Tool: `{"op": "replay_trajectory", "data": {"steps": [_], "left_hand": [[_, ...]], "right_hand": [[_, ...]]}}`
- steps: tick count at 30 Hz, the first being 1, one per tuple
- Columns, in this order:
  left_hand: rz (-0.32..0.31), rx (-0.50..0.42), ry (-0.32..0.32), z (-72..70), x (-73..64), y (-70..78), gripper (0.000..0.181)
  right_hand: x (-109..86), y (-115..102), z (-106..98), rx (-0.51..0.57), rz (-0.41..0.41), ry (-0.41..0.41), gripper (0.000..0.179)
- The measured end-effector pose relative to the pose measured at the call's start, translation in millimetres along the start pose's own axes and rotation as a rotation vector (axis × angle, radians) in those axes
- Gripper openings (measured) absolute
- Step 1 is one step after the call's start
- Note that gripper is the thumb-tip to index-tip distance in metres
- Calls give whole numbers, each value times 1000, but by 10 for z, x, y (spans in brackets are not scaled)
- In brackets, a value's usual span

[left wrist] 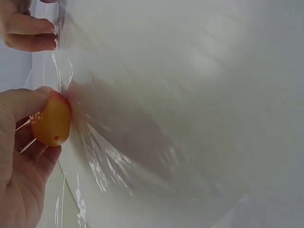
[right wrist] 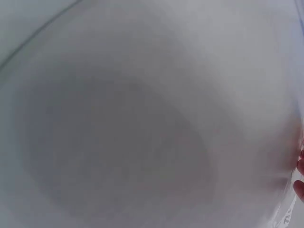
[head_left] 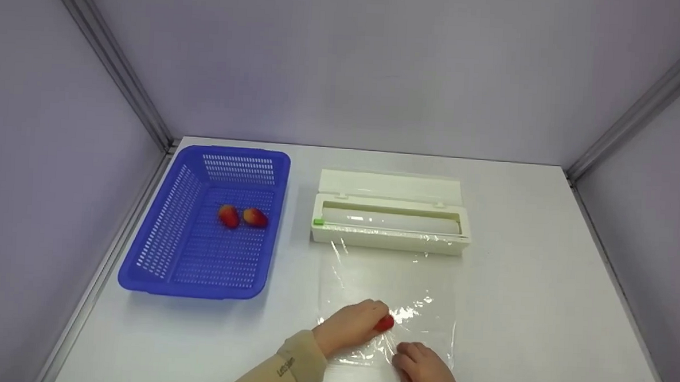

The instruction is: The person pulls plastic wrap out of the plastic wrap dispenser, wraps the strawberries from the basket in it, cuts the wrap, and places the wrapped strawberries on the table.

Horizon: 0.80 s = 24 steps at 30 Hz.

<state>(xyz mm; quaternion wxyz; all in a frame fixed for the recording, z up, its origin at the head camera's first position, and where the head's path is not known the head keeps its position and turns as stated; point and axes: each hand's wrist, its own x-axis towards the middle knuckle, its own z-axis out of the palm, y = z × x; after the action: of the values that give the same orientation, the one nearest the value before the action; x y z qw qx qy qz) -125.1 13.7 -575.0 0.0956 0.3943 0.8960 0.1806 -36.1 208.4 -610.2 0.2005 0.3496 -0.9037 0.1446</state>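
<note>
Pinching fruit (left wrist: 53,124) in left hand (head_left: 351,326), against clear film (head_left: 370,278)

Held between thumb and fingertips, in front of pale dispenser (head_left: 374,203). Can't tell grip of right hand (head_left: 425,371), near film's front edge. Seeing two more fruits (head_left: 228,216) in blue basket (head_left: 198,291).

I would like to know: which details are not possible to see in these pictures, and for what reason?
Head view: most of the held fruit, covered by the left hand.
Left wrist view: whether the right hand pinches the clear film; the left edge cuts the hand off.
Right wrist view: which hand the fingertips belong to; the right edge cuts them off.
</note>
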Motion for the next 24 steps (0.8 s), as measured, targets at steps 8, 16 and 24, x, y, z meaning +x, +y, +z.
{"op": "replay_trajectory", "data": {"steps": [8, 16, 24], "left_hand": [[80, 41, 141, 66, -63, -11, 10], [80, 158, 133, 115, -169, 35, 16], [59, 178, 46, 52, -240, 56, 38]], "right_hand": [[77, 52, 18, -189, -133, -87, 18], [132, 46, -52, -160, -46, -154, 21], [233, 60, -88, 3, 108, -28, 17]]}}
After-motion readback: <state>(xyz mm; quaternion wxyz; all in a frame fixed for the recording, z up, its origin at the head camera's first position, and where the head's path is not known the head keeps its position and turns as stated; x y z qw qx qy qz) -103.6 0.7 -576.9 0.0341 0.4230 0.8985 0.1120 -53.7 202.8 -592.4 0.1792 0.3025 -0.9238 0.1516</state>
